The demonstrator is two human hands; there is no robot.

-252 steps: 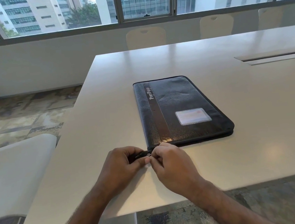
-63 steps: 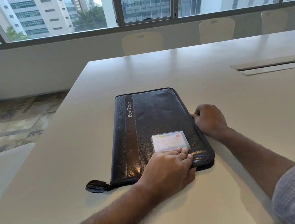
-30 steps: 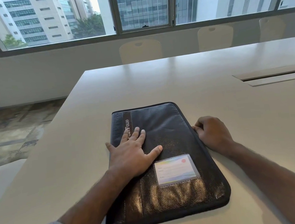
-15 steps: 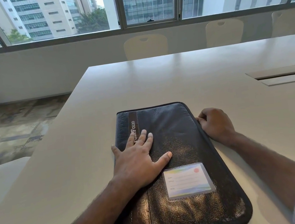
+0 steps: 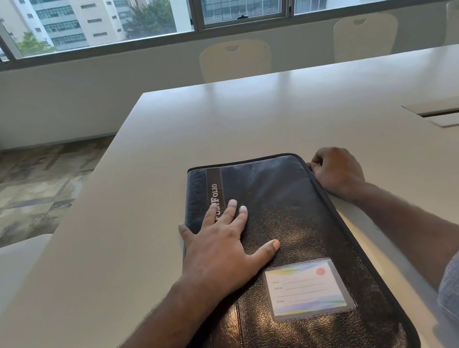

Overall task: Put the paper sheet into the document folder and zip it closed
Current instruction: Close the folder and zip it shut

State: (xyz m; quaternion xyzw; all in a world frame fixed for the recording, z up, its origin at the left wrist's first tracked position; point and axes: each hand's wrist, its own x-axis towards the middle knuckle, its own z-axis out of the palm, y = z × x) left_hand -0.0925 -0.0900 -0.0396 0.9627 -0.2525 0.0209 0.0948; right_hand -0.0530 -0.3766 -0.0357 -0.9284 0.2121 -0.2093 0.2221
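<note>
A black leather document folder point(image 5: 279, 196) with a brown stripe and a clear card pocket point(image 5: 307, 288) lies flat on the white table point(image 5: 244, 115). My left hand point(image 5: 222, 243) presses flat on its cover, fingers spread over the stripe. My right hand point(image 5: 334, 173) sits at the folder's far right edge, fingers curled against the zipper seam; the zipper pull itself is hidden under them. No paper sheet is visible.
A recessed cable hatch point(image 5: 450, 111) is set in the table at the right. Cream chairs point(image 5: 235, 58) stand along the far side under the windows. Another white chair point(image 5: 2, 274) is at my left.
My right hand has slid farther along the folder's right edge toward its far corner. The left hand has stayed flat on the cover, and the view has come closer.
</note>
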